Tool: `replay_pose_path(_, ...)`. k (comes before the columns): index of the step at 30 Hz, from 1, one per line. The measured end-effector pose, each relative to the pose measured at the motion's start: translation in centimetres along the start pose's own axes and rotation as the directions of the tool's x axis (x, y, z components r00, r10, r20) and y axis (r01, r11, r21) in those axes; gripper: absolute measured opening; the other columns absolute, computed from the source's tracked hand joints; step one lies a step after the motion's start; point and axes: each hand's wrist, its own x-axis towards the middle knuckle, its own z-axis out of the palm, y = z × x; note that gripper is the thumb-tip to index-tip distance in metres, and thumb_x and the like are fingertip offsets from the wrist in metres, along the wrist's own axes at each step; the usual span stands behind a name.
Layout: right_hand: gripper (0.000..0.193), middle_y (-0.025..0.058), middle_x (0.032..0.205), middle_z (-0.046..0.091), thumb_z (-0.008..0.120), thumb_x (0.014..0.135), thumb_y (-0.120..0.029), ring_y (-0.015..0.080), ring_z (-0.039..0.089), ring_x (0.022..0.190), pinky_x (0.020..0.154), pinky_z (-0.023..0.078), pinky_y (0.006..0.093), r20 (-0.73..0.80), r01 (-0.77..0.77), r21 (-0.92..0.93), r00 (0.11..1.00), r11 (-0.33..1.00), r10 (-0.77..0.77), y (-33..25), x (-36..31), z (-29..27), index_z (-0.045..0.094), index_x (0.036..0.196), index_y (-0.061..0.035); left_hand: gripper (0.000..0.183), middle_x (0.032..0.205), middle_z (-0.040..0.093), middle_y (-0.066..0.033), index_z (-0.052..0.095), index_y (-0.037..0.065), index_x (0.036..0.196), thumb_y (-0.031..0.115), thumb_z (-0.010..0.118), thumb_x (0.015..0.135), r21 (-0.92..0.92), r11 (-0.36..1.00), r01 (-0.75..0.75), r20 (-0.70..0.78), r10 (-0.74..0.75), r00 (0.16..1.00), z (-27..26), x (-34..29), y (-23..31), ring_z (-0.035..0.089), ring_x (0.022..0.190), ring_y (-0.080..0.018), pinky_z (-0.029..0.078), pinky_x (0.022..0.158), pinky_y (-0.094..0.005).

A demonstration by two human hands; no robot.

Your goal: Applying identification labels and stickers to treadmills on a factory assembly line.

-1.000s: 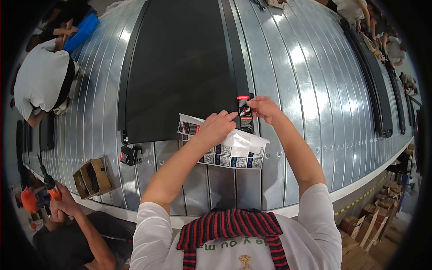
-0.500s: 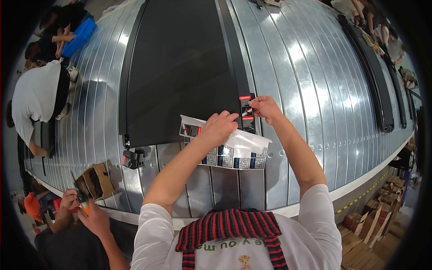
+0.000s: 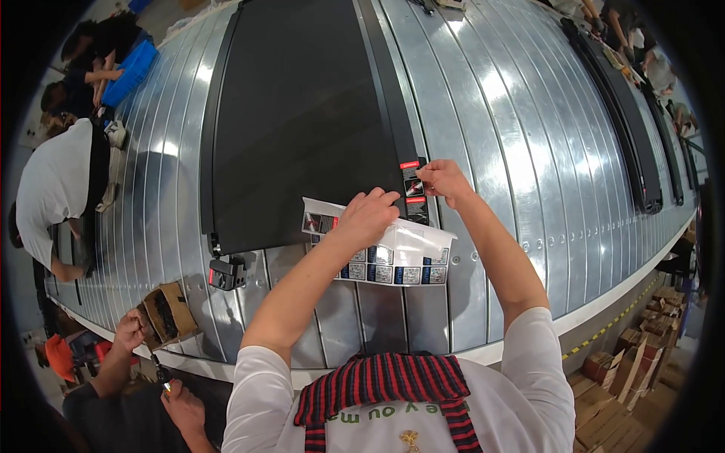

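Bare ribbed metal surface (image 3: 529, 136) lies open rightward; the sticker sheet (image 3: 393, 253) and black clamp (image 3: 226, 272) crowd the near left.

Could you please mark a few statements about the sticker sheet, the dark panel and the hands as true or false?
1. The right hand touches a red and black sticker on the dark panel. True.
2. The left hand rests on a sticker sheet. True.
3. The sheet lies inside a blue crate. False: it lies on the ribbed metal conveyor.
4. The cardboard box is in the right hand. False: another person's hand holds it.
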Motion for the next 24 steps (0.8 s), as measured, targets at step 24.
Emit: replay_pose_path(24, 0.012, 0.0035, 0.067, 0.055, 0.059, 0.077, -0.014, 0.0106, 0.052, 0.058, 0.051, 0.044, 0.0241, -0.051, 0.029, -0.016, 0.998, 0.999, -0.03, -0.1, -0.1, 0.2, 0.056, 0.077, -0.0023, 0.006, 0.115, 0.051, -0.0031, 0.058, 0.004, 0.066, 0.0, 0.054, 0.064, -0.021, 0.994, -0.11, 0.055, 0.111, 0.992, -0.5, 1.1, -0.3, 0.049, 0.085, -0.021, 0.042, 0.065, -0.0356)
